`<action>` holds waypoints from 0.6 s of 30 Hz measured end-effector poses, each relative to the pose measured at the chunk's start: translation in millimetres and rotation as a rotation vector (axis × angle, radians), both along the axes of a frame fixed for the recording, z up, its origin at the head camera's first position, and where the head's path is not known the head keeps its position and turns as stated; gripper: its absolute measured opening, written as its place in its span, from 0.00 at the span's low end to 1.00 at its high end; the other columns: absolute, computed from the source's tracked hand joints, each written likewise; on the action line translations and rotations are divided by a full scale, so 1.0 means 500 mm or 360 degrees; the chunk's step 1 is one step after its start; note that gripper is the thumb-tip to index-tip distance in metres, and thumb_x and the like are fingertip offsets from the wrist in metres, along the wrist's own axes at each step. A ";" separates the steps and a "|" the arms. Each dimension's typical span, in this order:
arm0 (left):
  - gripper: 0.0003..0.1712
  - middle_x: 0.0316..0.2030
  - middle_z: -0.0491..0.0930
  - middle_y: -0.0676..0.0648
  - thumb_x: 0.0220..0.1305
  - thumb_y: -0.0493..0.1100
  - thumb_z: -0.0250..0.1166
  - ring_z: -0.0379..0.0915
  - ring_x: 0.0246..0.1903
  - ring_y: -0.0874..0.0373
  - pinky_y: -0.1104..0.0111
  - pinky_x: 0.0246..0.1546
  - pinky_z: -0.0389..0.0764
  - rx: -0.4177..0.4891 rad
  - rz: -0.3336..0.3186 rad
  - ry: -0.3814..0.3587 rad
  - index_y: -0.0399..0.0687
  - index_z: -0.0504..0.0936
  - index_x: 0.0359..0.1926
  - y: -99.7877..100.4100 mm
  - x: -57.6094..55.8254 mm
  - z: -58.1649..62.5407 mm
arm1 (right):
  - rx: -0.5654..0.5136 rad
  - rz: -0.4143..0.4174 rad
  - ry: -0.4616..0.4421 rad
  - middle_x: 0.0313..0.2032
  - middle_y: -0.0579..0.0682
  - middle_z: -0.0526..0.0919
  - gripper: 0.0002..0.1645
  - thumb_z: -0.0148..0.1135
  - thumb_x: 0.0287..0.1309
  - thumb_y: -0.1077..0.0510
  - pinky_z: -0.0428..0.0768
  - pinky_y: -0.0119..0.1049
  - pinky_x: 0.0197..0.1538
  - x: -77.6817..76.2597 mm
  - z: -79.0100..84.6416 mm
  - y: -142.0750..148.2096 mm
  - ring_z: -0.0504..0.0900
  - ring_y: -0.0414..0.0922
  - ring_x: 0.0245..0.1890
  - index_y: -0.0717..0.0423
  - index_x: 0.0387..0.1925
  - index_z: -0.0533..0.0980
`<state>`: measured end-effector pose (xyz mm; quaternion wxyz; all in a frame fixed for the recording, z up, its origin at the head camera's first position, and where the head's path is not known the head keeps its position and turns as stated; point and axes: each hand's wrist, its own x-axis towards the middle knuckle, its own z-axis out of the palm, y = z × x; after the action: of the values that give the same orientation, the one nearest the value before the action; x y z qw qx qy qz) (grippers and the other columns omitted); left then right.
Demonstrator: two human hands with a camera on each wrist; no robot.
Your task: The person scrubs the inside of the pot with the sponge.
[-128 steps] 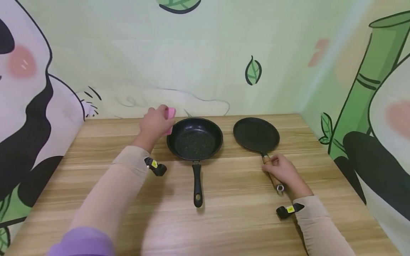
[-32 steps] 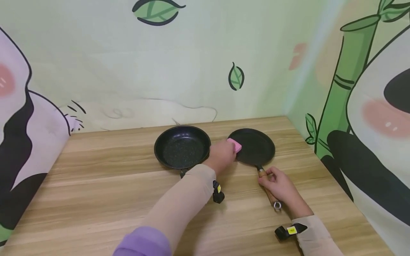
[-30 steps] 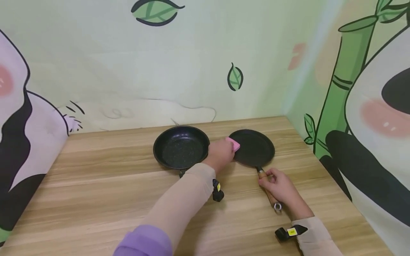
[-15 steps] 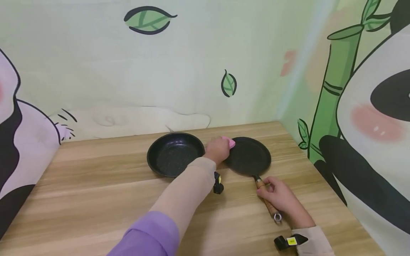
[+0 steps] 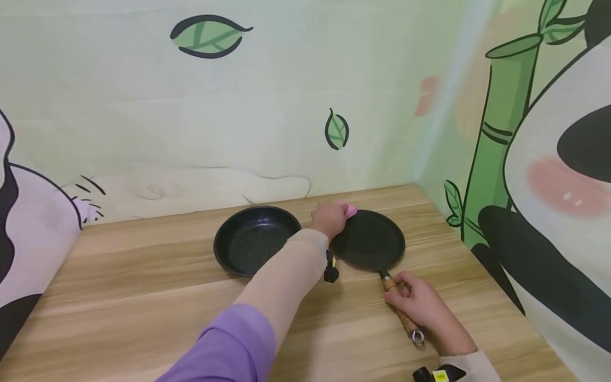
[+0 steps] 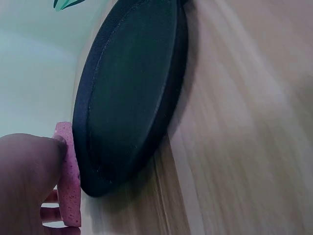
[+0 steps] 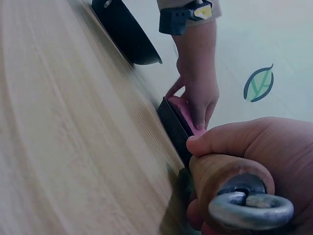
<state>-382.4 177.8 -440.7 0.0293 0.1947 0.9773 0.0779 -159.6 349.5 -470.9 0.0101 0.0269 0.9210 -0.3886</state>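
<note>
My left hand (image 5: 329, 218) grips a pink sponge (image 5: 351, 210) at the back-left rim of a flat black crepe pan (image 5: 372, 241). In the left wrist view the porous sponge (image 6: 69, 181) lies against the outside of the pan's rim, with the thumb on one face and fingertips behind it. My right hand (image 5: 420, 302) holds the crepe pan's wooden handle (image 5: 400, 307), which ends in a metal ring (image 5: 418, 337). Up close in the right wrist view, thumb and fingers wrap round that handle (image 7: 230, 169). The pan rests on the table.
Left of the crepe pan stands a deeper black frying pan (image 5: 253, 241); my left forearm crosses over its handle and hides it. Both pans are on a wood-grain table (image 5: 143, 297). A wall printed with pandas and leaves (image 5: 210, 37) rises behind the table's back edge.
Earlier, the left hand held the sponge at the frying pan's left rim; it has since crossed to the crepe pan. Lately the sponge slid back along its left rim. The right hand keeps its hold.
</note>
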 end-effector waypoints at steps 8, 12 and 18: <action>0.31 0.64 0.72 0.39 0.68 0.50 0.52 0.67 0.60 0.45 0.52 0.60 0.71 -0.0120 -0.0197 -0.0072 0.62 0.69 0.73 0.020 -0.017 0.000 | 0.0028 -0.0007 0.0009 0.22 0.48 0.70 0.18 0.72 0.59 0.54 0.67 0.35 0.25 0.006 0.002 -0.003 0.69 0.44 0.21 0.58 0.46 0.78; 0.24 0.60 0.74 0.40 0.73 0.50 0.52 0.68 0.59 0.46 0.52 0.58 0.73 -0.0116 -0.0284 -0.0023 0.58 0.72 0.68 0.033 -0.024 -0.003 | 0.0035 -0.0010 0.0033 0.22 0.47 0.69 0.18 0.72 0.58 0.54 0.66 0.35 0.25 0.005 0.002 -0.003 0.68 0.44 0.21 0.58 0.46 0.78; 0.15 0.48 0.80 0.45 0.76 0.53 0.55 0.74 0.52 0.48 0.55 0.55 0.75 -0.0118 -0.0412 0.0176 0.55 0.78 0.55 0.061 -0.024 -0.018 | 0.0045 0.0007 0.0053 0.21 0.47 0.69 0.18 0.71 0.59 0.54 0.66 0.35 0.24 0.002 0.004 -0.001 0.68 0.43 0.20 0.59 0.46 0.78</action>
<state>-394.4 208.4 -449.6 -0.0076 0.3219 0.9464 0.0265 -158.5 348.9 -468.7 -0.0046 0.0185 0.9265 -0.3759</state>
